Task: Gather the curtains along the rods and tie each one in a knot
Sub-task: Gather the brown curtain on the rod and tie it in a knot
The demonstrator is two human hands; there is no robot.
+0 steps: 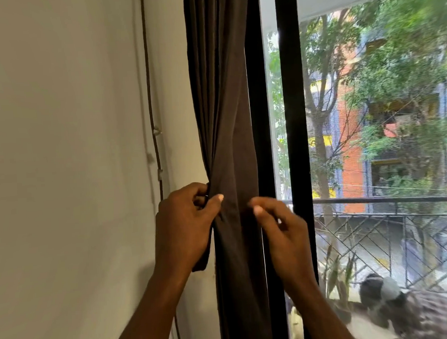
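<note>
- The dark brown curtain (221,104) is hanging bunched into narrow vertical folds at the left edge of the window. It is sitting between the pale wall (61,152) and the black window frame (293,113).
- The left hand (186,223) is grasping the curtain's left side. Its fingers are curling round behind the folds while the thumb (217,198) is pressing on the front of the cloth, and the folds are drawing in at this spot.
- The right hand (280,231) is hovering at the curtain's right edge, blurred, with its fingers bending toward the cloth. I cannot tell whether it is gripping the fabric or only touching it.
- Both forearms are reaching up from the bottom of the view, one on each side of the curtain.
- A thin dark cable (151,116) is running down the wall just left of the curtain, with small white clips holding it.
- Beyond the glass, a balcony railing (374,201) is crossing the view, with green trees (393,69) and an orange building (350,136) standing behind it.
- Potted plants (336,272) are sitting low beside the railing.
</note>
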